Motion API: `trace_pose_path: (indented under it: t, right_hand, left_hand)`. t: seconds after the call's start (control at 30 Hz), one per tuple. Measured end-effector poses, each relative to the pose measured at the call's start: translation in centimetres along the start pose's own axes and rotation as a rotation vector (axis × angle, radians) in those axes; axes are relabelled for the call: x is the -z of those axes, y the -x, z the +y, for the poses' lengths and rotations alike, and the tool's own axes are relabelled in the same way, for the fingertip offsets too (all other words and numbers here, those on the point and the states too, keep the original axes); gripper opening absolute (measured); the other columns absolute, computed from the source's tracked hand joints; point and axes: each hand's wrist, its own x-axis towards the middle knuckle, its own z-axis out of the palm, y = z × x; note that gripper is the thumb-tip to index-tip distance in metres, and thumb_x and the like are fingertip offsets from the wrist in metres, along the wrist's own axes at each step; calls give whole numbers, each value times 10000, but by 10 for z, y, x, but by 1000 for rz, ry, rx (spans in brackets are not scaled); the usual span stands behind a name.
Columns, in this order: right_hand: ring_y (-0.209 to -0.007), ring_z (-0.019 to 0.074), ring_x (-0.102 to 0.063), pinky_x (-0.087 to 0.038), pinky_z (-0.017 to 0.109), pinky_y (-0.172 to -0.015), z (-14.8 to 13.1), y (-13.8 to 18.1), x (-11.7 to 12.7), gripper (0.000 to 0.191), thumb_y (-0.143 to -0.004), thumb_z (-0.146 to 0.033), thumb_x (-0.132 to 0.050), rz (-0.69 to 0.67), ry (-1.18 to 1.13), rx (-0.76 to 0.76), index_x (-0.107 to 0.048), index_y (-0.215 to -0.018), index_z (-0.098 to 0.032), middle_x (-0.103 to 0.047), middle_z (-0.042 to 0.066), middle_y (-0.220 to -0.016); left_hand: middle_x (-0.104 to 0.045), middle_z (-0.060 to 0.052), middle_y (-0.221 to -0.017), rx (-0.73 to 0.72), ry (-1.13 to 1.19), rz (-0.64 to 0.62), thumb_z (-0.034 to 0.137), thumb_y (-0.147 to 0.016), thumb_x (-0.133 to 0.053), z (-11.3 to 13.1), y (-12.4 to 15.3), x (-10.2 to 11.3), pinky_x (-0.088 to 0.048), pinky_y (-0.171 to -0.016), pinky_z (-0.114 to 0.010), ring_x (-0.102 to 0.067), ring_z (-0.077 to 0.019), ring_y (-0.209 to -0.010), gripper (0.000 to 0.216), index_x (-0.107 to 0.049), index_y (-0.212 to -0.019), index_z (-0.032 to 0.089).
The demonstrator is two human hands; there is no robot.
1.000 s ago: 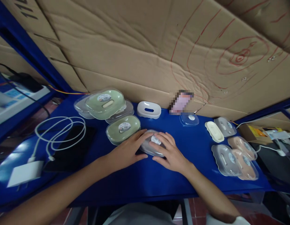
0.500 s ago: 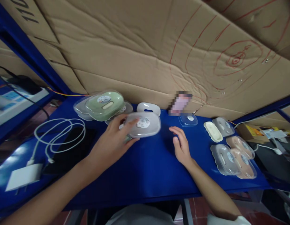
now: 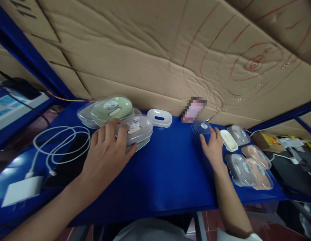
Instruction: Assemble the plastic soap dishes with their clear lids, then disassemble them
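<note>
Left hand (image 3: 105,155) left of centre, fingers clamped on clear case (image 3: 135,129). Case sat atop green case (image 3: 143,143) on blue worktop (image 3: 170,174), near stacked cases in upper left. Right hand (image 3: 213,149) right of centre, fingers apart, tips at edge of small clear lid (image 3: 202,127); contact unclear. Cream tray (image 3: 228,140) just beside right hand.

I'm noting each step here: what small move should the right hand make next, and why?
Probably close the right hand on the small clear plastic lid by the cardboard wall: its open fingertips lie at the lid's edge, while the left hand holds the clear-lidded oval soap box on the green one.
</note>
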Motion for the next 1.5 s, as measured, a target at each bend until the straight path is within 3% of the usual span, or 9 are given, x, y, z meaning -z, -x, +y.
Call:
trace_pose_path:
  t: [0.27,0.43,0.73,0.9,1.03,1.13,1.2,1.3,1.5]
  right_hand:
    - [-1612,480,-239,-256,692,-1227,50,-17,-10,845,-1039,-566,-454,-204,323,-422,-264,-1660,-26,-259,385,-1687]
    - [-1484,483,-458,-299,789,-1143,45,-22,-6,744,-1047,-544,-421,-255,283,-479,-360,-1632,-87,-492,327,-1576]
    - [-1029,344,-774,-573,446,-909,-1,-6,13,561,-1047,-487,-509,-308,106,-246,-547,-1536,-215,-802,147,-1087]
    - [-811,222,-782,-602,329,-786,-38,15,17,472,-1098,-508,-436,-398,-458,191,-616,-1460,-264,-816,48,-979]
    - [-1222,265,-714,-543,444,-1065,-27,9,5,436,-1118,-436,-379,-135,-372,285,-660,-1385,-235,-756,114,-1307]
    - [-1520,338,-470,-394,600,-1206,-6,-1,-15,502,-1100,-369,-370,-113,-94,235,-537,-1527,-165,-509,188,-1629]
    - [-1555,362,-404,-354,662,-1205,3,-3,-26,545,-1087,-342,-370,-162,28,178,-461,-1588,-150,-423,205,-1685]
    - [-1449,371,-497,-392,663,-1147,2,0,-27,528,-1080,-347,-386,-173,42,162,-503,-1568,-183,-523,203,-1600]
    - [-1444,322,-515,-376,573,-1166,-20,11,-2,448,-1095,-502,-473,-239,-198,457,-608,-1476,-310,-550,134,-1571]
  left_hand:
    - [-629,-179,-1355,-371,107,44,226,-994,-587,37,18,-17,-543,-978,-528,-639,-377,-1211,321,-653,-1307,202]
    - [-623,-172,-1352,-489,181,-82,177,-1010,-527,50,29,-34,-544,-975,-497,-635,-346,-1191,296,-698,-1251,184]
    - [-638,-144,-1276,-558,292,-156,177,-1037,-514,46,25,-41,-536,-980,-469,-648,-308,-1154,264,-693,-1231,172]
    - [-608,-133,-1492,-686,342,-233,225,-1046,-570,47,28,-47,-472,-1110,-461,-598,-312,-1338,352,-629,-1392,207]
    - [-484,-111,-1667,-778,347,-295,262,-1057,-590,47,32,-52,-378,-1216,-437,-494,-296,-1501,488,-517,-1539,237]
    - [-399,-135,-1720,-763,345,-314,274,-1048,-611,46,33,-56,-320,-1259,-466,-399,-311,-1581,576,-445,-1599,242]
    - [-423,-163,-1699,-736,331,-329,293,-1046,-618,45,32,-58,-314,-1252,-508,-409,-338,-1573,564,-461,-1585,232]
    - [-546,-163,-1601,-725,310,-358,287,-1071,-575,46,31,-57,-361,-1197,-503,-514,-336,-1486,452,-531,-1515,213]
    - [-569,-127,-1581,-751,306,-329,220,-1076,-537,49,30,-51,-423,-1114,-432,-580,-305,-1402,410,-564,-1485,218]
